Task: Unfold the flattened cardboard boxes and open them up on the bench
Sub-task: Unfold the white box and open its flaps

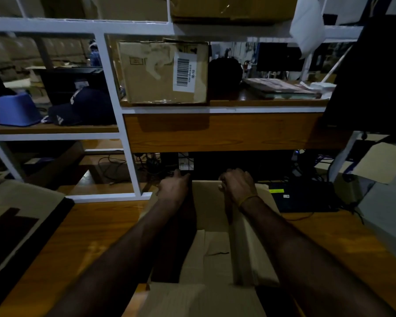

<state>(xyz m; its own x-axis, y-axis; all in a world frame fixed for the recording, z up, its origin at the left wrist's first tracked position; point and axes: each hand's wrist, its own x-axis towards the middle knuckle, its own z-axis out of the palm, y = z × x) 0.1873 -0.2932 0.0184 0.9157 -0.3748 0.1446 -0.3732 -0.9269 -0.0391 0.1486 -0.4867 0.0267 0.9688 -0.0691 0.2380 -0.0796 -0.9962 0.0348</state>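
- The cardboard box point(213, 243) I'm working stands part-opened at the near middle of the desk point(96, 227), its far edge out towards the desk's back edge.
- My left hand point(173, 187) reaches over the box's far left corner; whether that grip is clamped I cannot tell. My right hand point(237, 186) has its grip curled tight over the far wall's top edge.
- Risk, as I judge it: a lopsided pull could skew the walls or slide the box backwards off the desk.
- Flattened cardboard point(21, 216) lies at the left edge; a black device point(302, 197) sits right of the box, its cables point(302, 161) close behind.
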